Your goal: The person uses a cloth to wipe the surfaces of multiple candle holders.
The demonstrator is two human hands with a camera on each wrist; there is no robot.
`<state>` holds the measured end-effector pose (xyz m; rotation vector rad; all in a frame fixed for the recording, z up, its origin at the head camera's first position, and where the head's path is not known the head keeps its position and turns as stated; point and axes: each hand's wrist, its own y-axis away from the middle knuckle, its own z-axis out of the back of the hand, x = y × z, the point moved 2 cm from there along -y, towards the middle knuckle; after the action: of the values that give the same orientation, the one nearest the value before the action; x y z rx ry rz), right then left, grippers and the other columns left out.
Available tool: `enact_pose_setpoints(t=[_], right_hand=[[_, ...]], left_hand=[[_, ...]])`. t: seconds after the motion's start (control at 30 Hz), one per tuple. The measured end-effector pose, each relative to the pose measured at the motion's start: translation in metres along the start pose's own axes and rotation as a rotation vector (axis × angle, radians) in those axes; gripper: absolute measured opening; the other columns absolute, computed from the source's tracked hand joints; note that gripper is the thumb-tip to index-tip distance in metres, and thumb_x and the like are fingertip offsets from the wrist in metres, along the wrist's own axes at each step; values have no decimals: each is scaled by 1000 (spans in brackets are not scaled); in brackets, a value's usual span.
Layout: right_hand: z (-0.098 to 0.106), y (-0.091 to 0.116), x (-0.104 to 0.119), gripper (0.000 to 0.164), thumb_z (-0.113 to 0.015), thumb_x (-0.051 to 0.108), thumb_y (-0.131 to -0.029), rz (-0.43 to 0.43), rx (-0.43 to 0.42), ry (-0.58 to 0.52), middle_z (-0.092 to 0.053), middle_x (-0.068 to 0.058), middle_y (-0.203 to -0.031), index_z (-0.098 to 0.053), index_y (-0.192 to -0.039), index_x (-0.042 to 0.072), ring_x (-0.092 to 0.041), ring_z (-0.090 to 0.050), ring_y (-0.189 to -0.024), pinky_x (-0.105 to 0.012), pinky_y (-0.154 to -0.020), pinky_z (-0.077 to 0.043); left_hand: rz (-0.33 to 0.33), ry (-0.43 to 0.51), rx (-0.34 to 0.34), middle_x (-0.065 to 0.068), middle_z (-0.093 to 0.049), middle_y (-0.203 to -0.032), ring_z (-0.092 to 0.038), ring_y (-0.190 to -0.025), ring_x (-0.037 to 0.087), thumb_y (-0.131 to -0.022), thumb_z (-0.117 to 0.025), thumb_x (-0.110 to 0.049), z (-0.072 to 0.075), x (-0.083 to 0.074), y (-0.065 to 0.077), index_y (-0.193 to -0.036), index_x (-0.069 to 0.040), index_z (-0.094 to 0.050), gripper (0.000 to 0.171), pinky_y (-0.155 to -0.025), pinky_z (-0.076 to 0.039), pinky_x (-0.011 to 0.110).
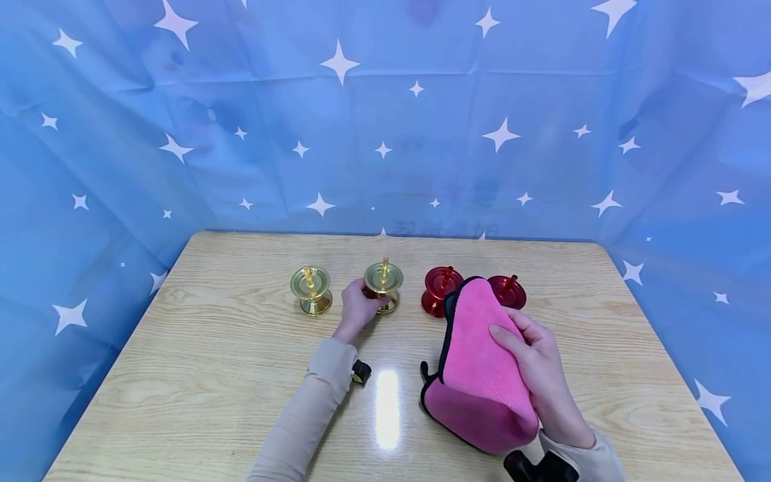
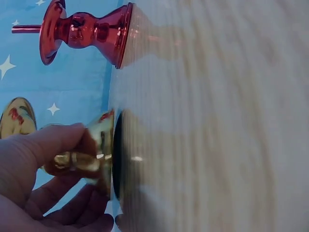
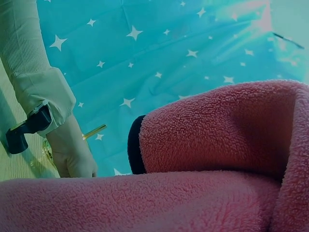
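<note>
1. Taking the held gold candle holder (image 1: 384, 284) as the clock's centre in the head view, the other gold holder (image 1: 310, 289) stands upright at 9 o'clock, well apart from it.
2. Two red holders stand near 3 o'clock: the nearer red holder (image 1: 442, 284) and the farther red holder (image 1: 507, 292).
3. The pink cloth (image 1: 482, 361), black-edged with a small loop at its 9 o'clock corner, lies at 4 o'clock and hides the lower parts of both red holders from the head camera.
4. The left hand (image 1: 359, 304) grasps the held gold holder round its stem, from about 8 o'clock; whether the base touches the table is unclear.
5. The right hand (image 1: 536, 355) grips the cloth, thumb on the face turned upward.
6. A dark wrist mount (image 1: 361, 372) sits on the left cuff, another (image 1: 542, 468) at the right.
7. The table (image 1: 241, 375) is pale, grained wood, with a bright reflection (image 1: 387, 410) at 6 o'clock.
8. A blue backdrop (image 1: 271, 114) with white stars hangs beyond it at 12 o'clock, and round towards 9 and 3.
</note>
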<state>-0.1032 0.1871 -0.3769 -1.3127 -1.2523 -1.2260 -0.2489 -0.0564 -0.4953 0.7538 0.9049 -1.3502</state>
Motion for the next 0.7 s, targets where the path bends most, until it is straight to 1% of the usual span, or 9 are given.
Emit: enact_pose_setpoints(t=[0.07, 0.13, 0.23, 0.33, 0.5, 0.6, 0.7], right_hand=[[0, 0, 0, 22, -59, 8, -91, -1, -3, -5, -66, 8, -92, -69, -106, 20, -4, -62, -76, -19, -66, -52], [0, 0, 0, 22, -59, 8, -91, -2, -5, -7, -66, 8, -93, -69, -106, 20, -4, -62, -76, -19, -66, -52], [0, 0, 0, 22, -59, 8, -91, 1, -4, -9, -66, 8, -92, -69, -106, 19, -4, -62, -76, -19, -66, -52], [0, 0, 1, 21, -59, 8, -91, 3, -5, -3, -66, 8, -92, -69, -107, 18, -4, -62, -76, -19, -66, -51], [1, 1, 1, 22, -59, 9, -91, -3, -10, 9, -65, 8, -95, -68, -108, 18, -4, -61, -78, -19, -67, -51], [1, 1, 1, 22, -59, 9, -91, -5, -13, 13, -65, 8, -95, -68, -109, 18, -4, -62, -78, -19, -67, -51], [2, 1, 1, 22, -59, 9, -91, -4, -13, 10, -66, 8, -94, -68, -108, 18, -4, -61, -78, -19, -67, -51]], left_hand=[[-10, -46, -6, 16, -68, -97, -63, -95, 31, -65, -84, -7, 0, -1, 1, -98, 2, -66, 38, -87, -49, 40], [-35, -85, -12, 17, -68, -96, -63, -96, 32, -63, -85, -7, 0, -1, 1, -98, 3, -66, 40, -88, -48, 41], [-81, -96, -4, 17, -68, -94, -63, -93, 33, -63, -84, -7, 0, -1, 1, -98, 3, -66, 41, -85, -49, 43], [-99, -92, 16, 17, -68, -94, -63, -93, 33, -63, -83, -5, 1, 0, 2, -99, 4, -65, 41, -84, -49, 43], [-68, -51, 45, 19, -65, -98, -61, -96, 33, -66, -80, -3, 8, 2, 9, -103, 5, -61, 42, -84, -49, 43], [-28, -11, 50, 18, -64, -95, -60, -91, 31, -68, -78, -2, 14, 2, 16, -99, 5, -61, 37, -80, -50, 41], [19, 21, 36, 17, -64, -91, -60, -85, 28, -69, -76, -4, 21, 2, 23, -95, 5, -62, 31, -77, -51, 38]])
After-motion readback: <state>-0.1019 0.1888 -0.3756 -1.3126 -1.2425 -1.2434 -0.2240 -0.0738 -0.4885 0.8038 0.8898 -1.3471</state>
